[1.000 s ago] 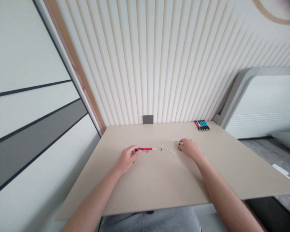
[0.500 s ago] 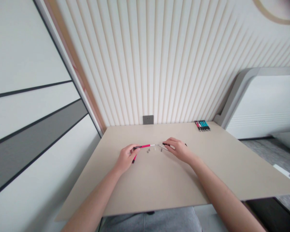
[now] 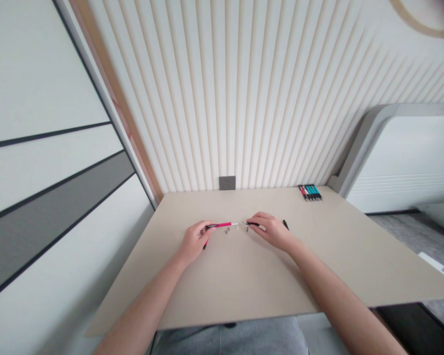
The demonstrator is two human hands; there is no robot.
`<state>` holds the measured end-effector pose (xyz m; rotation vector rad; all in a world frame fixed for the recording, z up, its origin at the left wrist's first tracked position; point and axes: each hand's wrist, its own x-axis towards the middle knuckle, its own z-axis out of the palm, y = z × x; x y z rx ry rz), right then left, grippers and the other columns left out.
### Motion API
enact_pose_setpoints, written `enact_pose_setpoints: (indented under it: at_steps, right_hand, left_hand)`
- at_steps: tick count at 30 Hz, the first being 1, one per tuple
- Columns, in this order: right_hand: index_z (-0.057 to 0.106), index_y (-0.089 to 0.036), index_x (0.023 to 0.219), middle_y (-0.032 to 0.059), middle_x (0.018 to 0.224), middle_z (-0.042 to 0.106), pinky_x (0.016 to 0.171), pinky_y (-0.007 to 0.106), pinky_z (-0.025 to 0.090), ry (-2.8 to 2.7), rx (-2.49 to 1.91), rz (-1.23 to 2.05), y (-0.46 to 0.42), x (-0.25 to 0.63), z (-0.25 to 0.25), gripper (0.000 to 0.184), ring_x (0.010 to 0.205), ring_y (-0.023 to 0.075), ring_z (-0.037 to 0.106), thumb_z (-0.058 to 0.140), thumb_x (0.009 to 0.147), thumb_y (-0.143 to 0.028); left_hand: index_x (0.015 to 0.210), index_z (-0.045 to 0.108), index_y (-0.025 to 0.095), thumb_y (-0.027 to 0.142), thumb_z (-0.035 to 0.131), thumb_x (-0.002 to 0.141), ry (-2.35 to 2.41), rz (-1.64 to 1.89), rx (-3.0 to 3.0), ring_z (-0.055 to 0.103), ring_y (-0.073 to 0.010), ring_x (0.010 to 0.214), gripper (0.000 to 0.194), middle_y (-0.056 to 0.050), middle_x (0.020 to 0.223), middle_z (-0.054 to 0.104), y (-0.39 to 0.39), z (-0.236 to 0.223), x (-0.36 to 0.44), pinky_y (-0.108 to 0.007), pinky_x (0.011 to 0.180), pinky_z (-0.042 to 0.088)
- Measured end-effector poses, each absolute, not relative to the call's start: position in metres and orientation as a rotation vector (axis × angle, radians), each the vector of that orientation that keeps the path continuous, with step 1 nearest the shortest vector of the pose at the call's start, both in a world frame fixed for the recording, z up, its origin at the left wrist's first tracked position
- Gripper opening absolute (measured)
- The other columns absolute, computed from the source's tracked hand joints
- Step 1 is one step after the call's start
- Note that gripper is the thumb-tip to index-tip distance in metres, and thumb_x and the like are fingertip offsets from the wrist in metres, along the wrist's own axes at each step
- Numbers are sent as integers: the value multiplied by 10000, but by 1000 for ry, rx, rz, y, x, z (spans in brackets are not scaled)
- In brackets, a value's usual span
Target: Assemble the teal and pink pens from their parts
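My left hand (image 3: pixel 193 241) pinches a red-and-black pen barrel (image 3: pixel 224 225), held level with a thin pale rod (image 3: pixel 235 224) sticking out of its right end. My right hand (image 3: pixel 273 230) is closed on a black pen part (image 3: pixel 254 224) whose silvery end meets or nearly meets the rod; I cannot tell if they touch. Partly behind my left fingers lies another red-and-black pen piece (image 3: pixel 206 243). Several tiny metal bits (image 3: pixel 227 230) rest on the table under the barrel. To the right of my right hand lies a black piece (image 3: pixel 285 225).
A row of pens (image 3: pixel 311 192), red and teal with black, lies at the table's back right corner. Behind the beige table (image 3: pixel 222 291) is a ribbed wall with a dark socket (image 3: pixel 227 183). A white cabinet (image 3: pixel 40 197) borders the left, a bed headboard (image 3: pixel 407 153) the right.
My right hand has turned the black part level and in line with the rod; before, it was angled above a silvery piece. My left hand has barely moved.
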<state>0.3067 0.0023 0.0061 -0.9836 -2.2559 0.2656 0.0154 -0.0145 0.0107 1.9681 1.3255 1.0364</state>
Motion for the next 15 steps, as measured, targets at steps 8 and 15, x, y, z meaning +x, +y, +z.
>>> enact_pose_setpoints:
  at_steps: [8,15]
  right_hand:
    - [676,-233,1100,78,996,677,845,341,502,-2259,-1024,249,2,310,7,240,917,196,636,499,945,-279]
    - [666,-228,1114,81,1002,669,842,343,494,-2282,-969,260,2,305,6,239,920,198,626,503,942,-259]
  left_hand:
    - [1003,693,186,420,548,876,1351,1057,1981,534,-145,608,304,-15,726,647,-13,9,14,-242,590,417]
    - [997,688,186,407,540,888,1316,1035,2007,541,-142,628,287,-22,788,669,-13,8,14,-241,609,426]
